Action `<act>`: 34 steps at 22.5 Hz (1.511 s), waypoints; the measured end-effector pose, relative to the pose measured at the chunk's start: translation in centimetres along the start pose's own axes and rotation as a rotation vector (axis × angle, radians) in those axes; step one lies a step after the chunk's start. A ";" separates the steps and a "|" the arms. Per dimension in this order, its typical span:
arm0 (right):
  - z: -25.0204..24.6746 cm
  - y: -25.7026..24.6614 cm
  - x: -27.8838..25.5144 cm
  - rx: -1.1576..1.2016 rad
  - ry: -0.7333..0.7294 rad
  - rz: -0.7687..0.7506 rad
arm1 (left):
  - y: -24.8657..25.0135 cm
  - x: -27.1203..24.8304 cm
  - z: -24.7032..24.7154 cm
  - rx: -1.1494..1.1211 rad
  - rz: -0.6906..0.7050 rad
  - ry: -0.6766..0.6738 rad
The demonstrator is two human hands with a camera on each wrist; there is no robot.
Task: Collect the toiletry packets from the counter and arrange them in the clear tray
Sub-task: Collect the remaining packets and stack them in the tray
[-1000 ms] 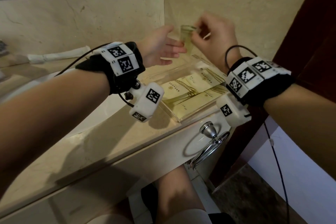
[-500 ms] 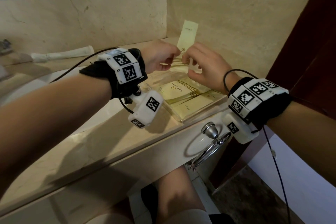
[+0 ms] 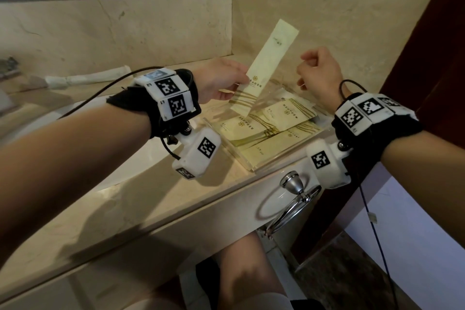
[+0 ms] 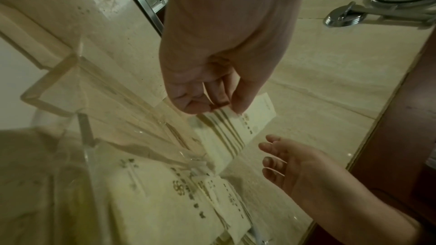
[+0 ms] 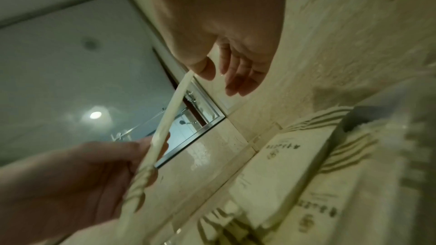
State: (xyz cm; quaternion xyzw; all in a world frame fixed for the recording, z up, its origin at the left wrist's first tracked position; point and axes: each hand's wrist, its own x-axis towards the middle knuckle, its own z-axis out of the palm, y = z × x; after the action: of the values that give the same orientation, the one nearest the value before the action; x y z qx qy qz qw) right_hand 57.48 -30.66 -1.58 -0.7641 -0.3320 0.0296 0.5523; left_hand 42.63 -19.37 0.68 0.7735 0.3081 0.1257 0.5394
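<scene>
Above clear tray (image 3: 254, 167): long cream packet (image 3: 268, 63), gold-striped end.

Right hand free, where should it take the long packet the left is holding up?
Probably the bare upper half of the long packet, pinched flat across its faces from the right hand side. It stands tilted above the tray, and the left hand holds its lower part.

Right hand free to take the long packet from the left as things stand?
Probably yes. The right hand holds nothing and hangs beside the long packet, which the left hand pinches low down above the tray; nothing lies between them.
</scene>
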 end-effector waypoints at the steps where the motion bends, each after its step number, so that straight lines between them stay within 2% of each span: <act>1: -0.1 -0.1 0.3 0.110 -0.021 0.077 | 0.0 -0.1 0.0 0.014 0.005 -0.006; 6: -0.3 -0.8 0.3 0.369 -0.094 0.200 | 0.2 -0.4 0.3 0.061 0.003 -0.039; 17: -1.8 -0.3 0.3 0.372 -0.053 0.258 | 0.9 -1.2 2.2 0.128 0.015 -0.151; 23: -2.3 -0.4 -0.1 0.351 -0.190 0.278 | 2.1 -1.1 3.3 0.181 0.006 -0.153; 25: -2.4 -0.3 -0.2 0.378 -0.246 0.286 | 2.2 -1.2 3.7 0.121 -0.014 -0.221; 27: -2.6 -0.1 -0.4 0.423 -0.348 0.329 | 2.1 -1.2 4.1 -0.023 -0.029 -0.226; 31: -2.9 0.3 -1.6 0.238 -0.635 0.343 | 2.0 -1.1 4.3 -0.340 -0.061 -0.079; 32: -2.8 0.4 -1.9 0.203 -0.662 0.337 | 1.9 -1.0 4.4 -0.403 -0.067 -0.051; 34: -2.9 0.6 -1.9 0.210 -0.624 0.328 | 1.8 -1.1 4.3 -0.463 -0.062 -0.018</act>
State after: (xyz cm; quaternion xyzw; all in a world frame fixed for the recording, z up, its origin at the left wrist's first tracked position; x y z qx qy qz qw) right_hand 57.48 -34.20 -1.58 -0.7006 -0.3527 0.3831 0.4878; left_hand 44.64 -23.66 0.78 0.6205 0.2900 0.1693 0.7087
